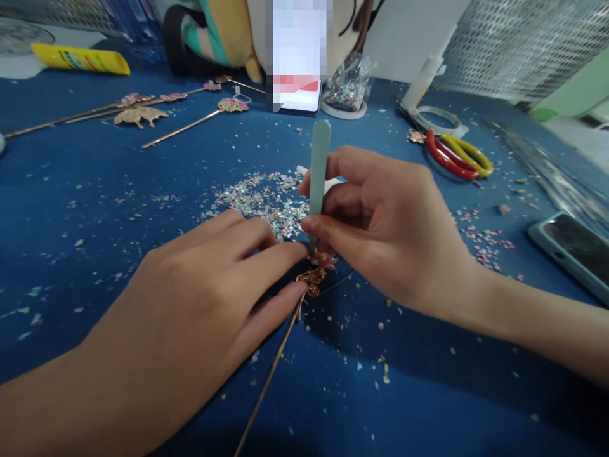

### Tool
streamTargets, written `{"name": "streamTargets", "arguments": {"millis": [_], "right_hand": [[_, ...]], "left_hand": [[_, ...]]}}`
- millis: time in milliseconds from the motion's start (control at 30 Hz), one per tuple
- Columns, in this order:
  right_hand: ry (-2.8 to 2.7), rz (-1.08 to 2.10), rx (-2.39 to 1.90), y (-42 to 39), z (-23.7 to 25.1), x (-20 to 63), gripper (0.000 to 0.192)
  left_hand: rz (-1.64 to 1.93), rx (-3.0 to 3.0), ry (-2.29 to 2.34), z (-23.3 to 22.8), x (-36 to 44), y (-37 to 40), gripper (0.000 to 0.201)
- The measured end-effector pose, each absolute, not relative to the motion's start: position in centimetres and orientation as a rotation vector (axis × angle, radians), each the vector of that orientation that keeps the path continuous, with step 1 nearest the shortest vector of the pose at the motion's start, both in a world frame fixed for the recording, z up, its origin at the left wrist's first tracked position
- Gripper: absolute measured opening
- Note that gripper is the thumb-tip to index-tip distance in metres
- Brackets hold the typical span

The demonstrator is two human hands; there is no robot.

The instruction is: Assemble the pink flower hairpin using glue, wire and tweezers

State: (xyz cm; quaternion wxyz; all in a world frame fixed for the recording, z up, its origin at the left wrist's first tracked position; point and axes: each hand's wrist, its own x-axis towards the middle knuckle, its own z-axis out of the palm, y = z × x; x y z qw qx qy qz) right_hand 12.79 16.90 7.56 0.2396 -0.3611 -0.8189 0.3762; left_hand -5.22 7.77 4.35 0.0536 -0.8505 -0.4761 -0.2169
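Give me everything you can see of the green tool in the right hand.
The pale green tool is a slim, flat stick with a rounded top, plastic by the look, probably tweezers. It stands almost upright, gripped low by the right hand between thumb and fingers. Its tip is hidden where it comes down at the copper wire ornament on the blue table.

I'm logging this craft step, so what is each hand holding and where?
The right hand pinches green tweezers at mid-length. The left hand holds nothing; its fingertips press down the gold hairpin at its ornament.
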Motion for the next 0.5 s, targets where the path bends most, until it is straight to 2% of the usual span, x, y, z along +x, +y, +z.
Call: {"name": "streamTargets", "arguments": {"millis": [500], "right_hand": [[-2.271,0.994,-0.988,16.89,7.45,12.81,0.022]], "left_hand": [[-0.502,-2.576,-1.343,5.04,-4.88,7.57,0.038]]}}
